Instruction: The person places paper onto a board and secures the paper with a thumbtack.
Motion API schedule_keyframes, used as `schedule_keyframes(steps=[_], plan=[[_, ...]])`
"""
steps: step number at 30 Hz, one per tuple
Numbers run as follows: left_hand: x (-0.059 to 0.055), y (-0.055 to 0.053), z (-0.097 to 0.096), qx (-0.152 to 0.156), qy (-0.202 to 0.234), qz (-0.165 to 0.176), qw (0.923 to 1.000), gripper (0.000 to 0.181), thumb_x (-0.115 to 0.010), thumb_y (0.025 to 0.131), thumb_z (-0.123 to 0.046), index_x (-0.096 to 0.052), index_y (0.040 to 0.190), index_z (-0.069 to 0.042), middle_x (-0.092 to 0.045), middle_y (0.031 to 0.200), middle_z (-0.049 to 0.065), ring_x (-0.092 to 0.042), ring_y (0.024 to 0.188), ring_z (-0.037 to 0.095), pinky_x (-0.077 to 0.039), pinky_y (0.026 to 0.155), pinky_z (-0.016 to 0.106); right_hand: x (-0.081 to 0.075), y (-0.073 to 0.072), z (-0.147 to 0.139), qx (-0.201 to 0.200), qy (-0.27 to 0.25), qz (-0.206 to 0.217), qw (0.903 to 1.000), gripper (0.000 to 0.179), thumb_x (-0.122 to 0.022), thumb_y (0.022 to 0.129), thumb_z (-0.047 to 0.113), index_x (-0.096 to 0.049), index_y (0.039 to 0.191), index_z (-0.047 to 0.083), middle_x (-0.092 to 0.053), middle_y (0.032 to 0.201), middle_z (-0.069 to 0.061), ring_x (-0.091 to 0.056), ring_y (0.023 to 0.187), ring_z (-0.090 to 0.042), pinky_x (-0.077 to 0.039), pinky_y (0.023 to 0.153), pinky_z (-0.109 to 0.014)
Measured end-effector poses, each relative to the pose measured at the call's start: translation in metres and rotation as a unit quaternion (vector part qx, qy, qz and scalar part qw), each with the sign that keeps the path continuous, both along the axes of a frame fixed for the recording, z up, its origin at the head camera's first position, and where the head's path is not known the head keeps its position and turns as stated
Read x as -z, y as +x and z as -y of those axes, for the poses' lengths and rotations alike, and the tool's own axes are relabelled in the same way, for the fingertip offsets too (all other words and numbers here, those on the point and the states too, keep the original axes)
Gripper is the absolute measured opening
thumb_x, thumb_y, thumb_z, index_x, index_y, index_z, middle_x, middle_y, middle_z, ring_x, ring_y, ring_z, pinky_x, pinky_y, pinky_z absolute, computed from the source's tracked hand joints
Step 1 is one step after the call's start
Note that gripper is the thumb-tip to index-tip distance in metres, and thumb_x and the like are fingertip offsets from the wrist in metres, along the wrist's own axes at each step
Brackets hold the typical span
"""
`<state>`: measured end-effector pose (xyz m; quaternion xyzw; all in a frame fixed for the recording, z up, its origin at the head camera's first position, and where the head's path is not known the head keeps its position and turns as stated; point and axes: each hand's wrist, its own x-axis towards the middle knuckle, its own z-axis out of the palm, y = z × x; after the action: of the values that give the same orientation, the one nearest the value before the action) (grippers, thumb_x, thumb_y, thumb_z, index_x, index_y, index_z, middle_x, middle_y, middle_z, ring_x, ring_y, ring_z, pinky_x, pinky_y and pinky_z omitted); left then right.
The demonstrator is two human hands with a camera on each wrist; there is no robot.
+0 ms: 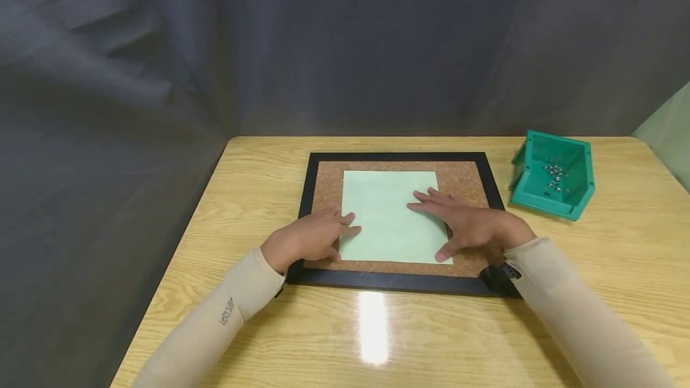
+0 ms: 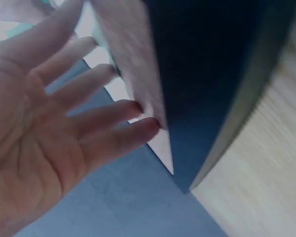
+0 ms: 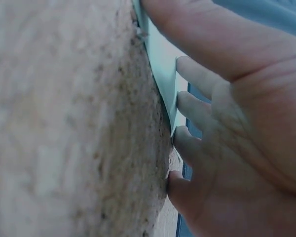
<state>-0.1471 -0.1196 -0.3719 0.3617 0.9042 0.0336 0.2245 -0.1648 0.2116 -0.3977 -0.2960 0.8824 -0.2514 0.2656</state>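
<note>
A pale green sheet of paper (image 1: 389, 220) lies on a cork board (image 1: 469, 184) with a black frame (image 1: 393, 281). At the sheet's left edge my left hand (image 1: 309, 236) has its fingers spread, the tips touching paper and cork. In the left wrist view the fingers (image 2: 108, 118) reach down to the board. My right hand (image 1: 466, 223) rests across the sheet's right edge, thumb near the lower right corner and fingertips on the paper. Seen from the right wrist, the fingers (image 3: 192, 106) are extended against the paper and cork. Neither hand grips anything.
A green plastic bin (image 1: 579, 175) stands to the right of the board, with several small shiny pins (image 1: 555, 172) inside. The wooden table (image 1: 431, 340) carries everything. Dark cloth (image 1: 377, 47) hangs behind and to the left.
</note>
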Motion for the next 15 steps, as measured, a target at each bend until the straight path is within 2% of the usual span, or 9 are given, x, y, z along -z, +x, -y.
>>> schedule_keyframes(steps=[2, 3, 5, 7, 9, 11, 13, 15], plan=[[-0.001, 0.002, 0.0, -0.005, 0.009, 0.012, 0.9999, 0.064, -0.073, 0.09, -0.027, -0.049, 0.148, -0.018, -0.037, 0.159, 0.009, -0.053, 0.133, 0.034, -0.046, 0.108, 0.039, 0.001, 0.0, 0.0, -0.001, -0.005, -0.001, 1.0, 0.109, -0.085, 0.072, 0.048, -0.027, 0.159, 0.017, -0.005, 0.169, -0.012, 0.007, 0.154, -0.045, 0.003, 0.115, -0.074], [-0.002, 0.002, -0.001, -0.008, 0.015, 0.013, 0.9998, 0.06, -0.073, 0.09, -0.026, -0.052, 0.146, -0.017, -0.045, 0.155, 0.009, -0.061, 0.122, 0.032, -0.051, 0.098, 0.036, 0.001, 0.0, 0.0, 0.0, -0.006, -0.001, 1.0, 0.109, -0.085, 0.072, 0.048, -0.026, 0.159, 0.017, -0.005, 0.169, -0.012, 0.007, 0.154, -0.044, 0.003, 0.115, -0.073], [-0.002, 0.001, -0.004, -0.011, 0.022, -0.008, 0.9997, 0.051, -0.073, 0.09, -0.026, -0.06, 0.139, -0.017, -0.058, 0.144, 0.006, -0.069, 0.101, 0.026, -0.053, 0.084, 0.031, 0.003, 0.0, 0.001, -0.003, -0.009, -0.005, 0.9999, 0.108, -0.085, 0.073, 0.046, -0.026, 0.159, 0.017, -0.005, 0.169, -0.012, 0.006, 0.154, -0.044, 0.003, 0.115, -0.073], [0.0, -0.001, -0.009, -0.015, 0.023, -0.036, 0.999, 0.046, -0.076, 0.088, -0.026, -0.067, 0.132, -0.017, -0.068, 0.131, 0.004, -0.069, 0.087, 0.022, -0.052, 0.072, 0.029, 0.005, -0.001, 0.001, -0.008, -0.008, -0.012, 0.9999, 0.108, -0.085, 0.073, 0.047, -0.026, 0.159, 0.017, -0.006, 0.169, -0.013, 0.006, 0.154, -0.045, 0.003, 0.116, -0.072], [0.002, -0.004, -0.016, -0.011, -0.004, -0.08, 0.9967, 0.051, -0.077, 0.086, -0.033, -0.066, 0.134, -0.02, -0.07, 0.123, 0.001, -0.068, 0.095, 0.018, -0.055, 0.075, 0.03, 0.005, -0.001, 0.0, -0.012, -0.009, -0.015, 0.9998, 0.108, -0.084, 0.074, 0.048, -0.026, 0.159, 0.017, -0.006, 0.169, -0.014, 0.005, 0.154, -0.045, 0.004, 0.116, -0.072], [0.005, -0.006, -0.02, -0.019, -0.033, -0.107, 0.9936, 0.061, -0.077, 0.084, -0.04, -0.06, 0.14, -0.023, -0.064, 0.129, 0.002, -0.066, 0.105, 0.022, -0.057, 0.081, 0.035, 0.006, 0.0, 0.0, -0.016, -0.011, -0.018, 0.9997, 0.107, -0.084, 0.074, 0.047, -0.025, 0.159, 0.017, -0.006, 0.169, -0.015, 0.005, 0.153, -0.046, 0.004, 0.116, -0.072], [0.007, -0.008, -0.023, -0.031, -0.056, -0.115, 0.9913, 0.072, -0.076, 0.082, -0.045, -0.052, 0.147, -0.025, -0.056, 0.138, 0.004, -0.061, 0.116, 0.026, -0.056, 0.087, 0.041, 0.005, 0.0, -0.001, -0.015, -0.011, -0.018, 0.9997, 0.107, -0.084, 0.075, 0.047, -0.025, 0.159, 0.017, -0.006, 0.169, -0.016, 0.005, 0.153, -0.047, 0.004, 0.115, -0.072], [0.007, -0.01, -0.025, -0.05, -0.064, -0.102, 0.9915, 0.078, -0.074, 0.082, -0.046, -0.045, 0.151, -0.026, -0.045, 0.151, 0.005, -0.05, 0.133, 0.031, -0.051, 0.099, 0.047, 0.003, 0.0, -0.001, -0.01, -0.011, -0.013, 0.9998, 0.107, -0.084, 0.074, 0.047, -0.026, 0.159, 0.017, -0.006, 0.169, -0.014, 0.006, 0.153, -0.046, 0.004, 0.115, -0.073]])
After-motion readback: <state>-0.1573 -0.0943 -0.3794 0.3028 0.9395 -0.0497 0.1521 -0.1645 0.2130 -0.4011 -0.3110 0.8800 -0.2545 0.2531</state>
